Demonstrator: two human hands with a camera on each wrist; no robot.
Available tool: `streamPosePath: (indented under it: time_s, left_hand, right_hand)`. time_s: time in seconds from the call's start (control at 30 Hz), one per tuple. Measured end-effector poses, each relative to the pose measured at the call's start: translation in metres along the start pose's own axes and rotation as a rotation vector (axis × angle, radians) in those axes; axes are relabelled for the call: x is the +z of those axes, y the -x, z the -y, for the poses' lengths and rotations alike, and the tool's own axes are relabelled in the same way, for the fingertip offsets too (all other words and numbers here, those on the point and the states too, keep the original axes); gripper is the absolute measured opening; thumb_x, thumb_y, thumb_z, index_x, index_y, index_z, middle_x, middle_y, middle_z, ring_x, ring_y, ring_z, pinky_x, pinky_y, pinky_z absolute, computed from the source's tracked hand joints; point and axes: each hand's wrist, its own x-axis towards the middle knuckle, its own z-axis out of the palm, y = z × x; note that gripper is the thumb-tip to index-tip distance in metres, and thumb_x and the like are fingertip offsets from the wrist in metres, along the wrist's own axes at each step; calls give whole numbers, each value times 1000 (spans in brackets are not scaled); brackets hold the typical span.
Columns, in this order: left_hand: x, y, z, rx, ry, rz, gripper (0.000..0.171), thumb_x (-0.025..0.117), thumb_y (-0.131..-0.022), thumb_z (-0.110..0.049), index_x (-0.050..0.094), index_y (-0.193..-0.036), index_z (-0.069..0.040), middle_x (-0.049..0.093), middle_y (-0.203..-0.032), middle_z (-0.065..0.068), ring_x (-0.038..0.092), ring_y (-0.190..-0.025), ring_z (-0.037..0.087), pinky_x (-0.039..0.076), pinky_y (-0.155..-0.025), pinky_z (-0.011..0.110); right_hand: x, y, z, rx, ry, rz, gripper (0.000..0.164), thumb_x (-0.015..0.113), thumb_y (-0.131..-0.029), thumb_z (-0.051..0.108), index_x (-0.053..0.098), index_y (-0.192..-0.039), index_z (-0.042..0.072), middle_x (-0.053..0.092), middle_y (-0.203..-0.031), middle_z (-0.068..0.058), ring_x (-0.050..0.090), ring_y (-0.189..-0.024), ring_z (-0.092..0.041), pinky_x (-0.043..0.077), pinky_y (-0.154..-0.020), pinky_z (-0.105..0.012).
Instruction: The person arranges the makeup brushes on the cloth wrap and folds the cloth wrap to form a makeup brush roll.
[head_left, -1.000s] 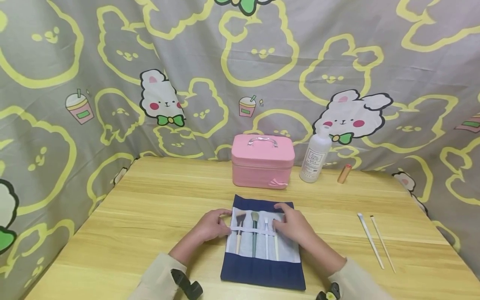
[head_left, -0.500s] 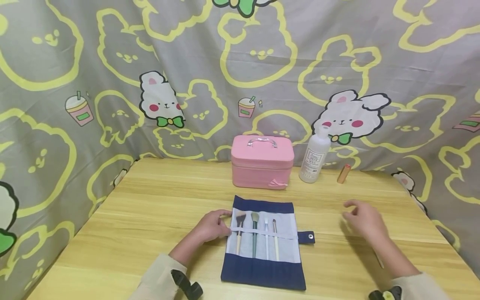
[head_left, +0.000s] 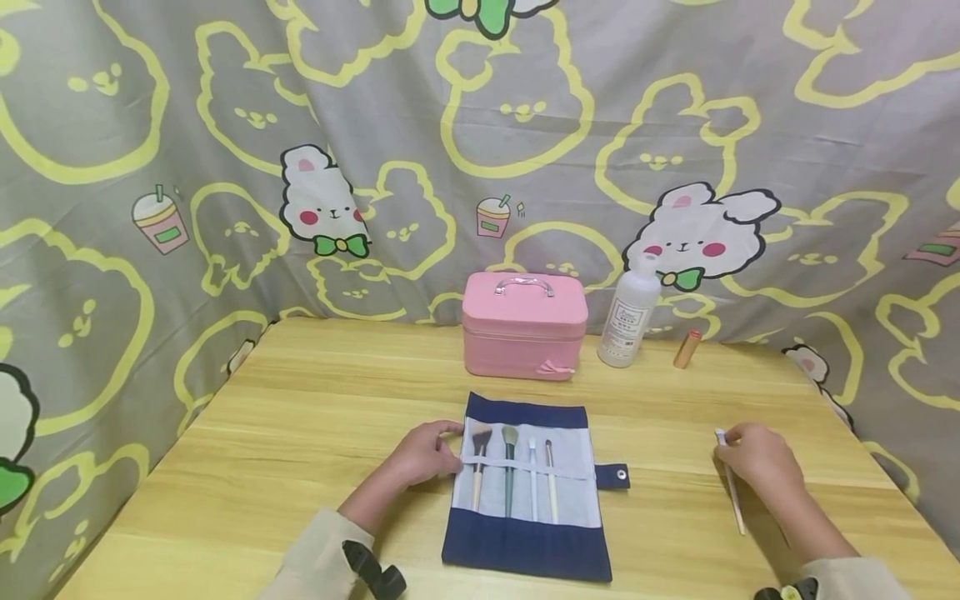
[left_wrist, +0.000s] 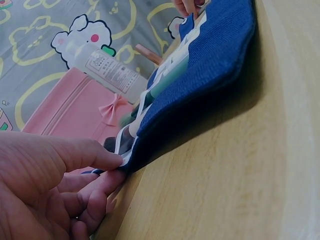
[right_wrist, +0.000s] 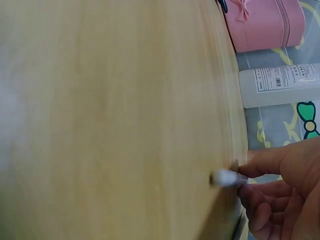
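A navy brush roll (head_left: 525, 550) lies spread on the table with several makeup brushes tucked under its pale elastic band (head_left: 525, 465). My left hand (head_left: 420, 452) pinches the roll's left edge between thumb and fingers; in the left wrist view that edge stands slightly off the wood. Over on the right, my right hand (head_left: 761, 458) pinches a slim white makeup brush (head_left: 734, 500) near its bristle end, the handle pointing back toward me. In the right wrist view the brush (right_wrist: 225, 178) shows end-on between thumb and fingertips. Another thin brush is mostly hidden beneath the right forearm.
A pink vanity case (head_left: 525, 325) stands behind the roll, with a white bottle (head_left: 630, 321) and a gold tube (head_left: 687, 349) to its right. The roll's snap strap (head_left: 613, 477) sticks out rightward. A patterned curtain (head_left: 405, 125) hangs along the table's back.
My right hand has left the roll's right side, moved right across the table and taken hold of the white brush. The snap strap has come into view. My left hand stays put.
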Motion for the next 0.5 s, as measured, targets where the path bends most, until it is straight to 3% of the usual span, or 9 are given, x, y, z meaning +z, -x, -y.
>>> streamPosePath:
  time_s: [0.07,0.2,0.3,0.5]
  left_hand:
    - [0,0,0,2,0,2,57,71,-74,-2,51,-127,0,58,-68,3,51,-55,14,41,-48,27]
    - [0,0,0,8,-1,1,57,71,-73,-1,51,-127,0,58,-68,3,51,-55,14,41,-48,27]
    - [0,1,-1,6,-1,-1,57,71,-74,-2,52,-127,0,58,-68,2,51,-54,14,40,-47,26]
    - [0,1,-1,6,3,2,56,71,-74,-2,52,-127,0,59,-68,2,51,-54,14,41,-48,27]
  right_hand:
    - [1,-1,1,-13,-3,1,40,62,-80,19,59,-102,-14,59,-96,-31,56,-80,-42,44,-63,-48]
    - [3,-1,9,-57,-104,10,35,62,-80,14,59,-101,-14,64,-76,-17,60,-65,-26,47,-58,-38]
    - [8,0,20,-100,-236,27,36,60,-83,13,57,-107,-13,61,-65,-7,55,-50,-15,45,-47,-29]
    - [11,0,56,-128,-570,55,45,60,-87,15,49,-122,-11,64,-69,-4,46,-46,-10,41,-45,-25]
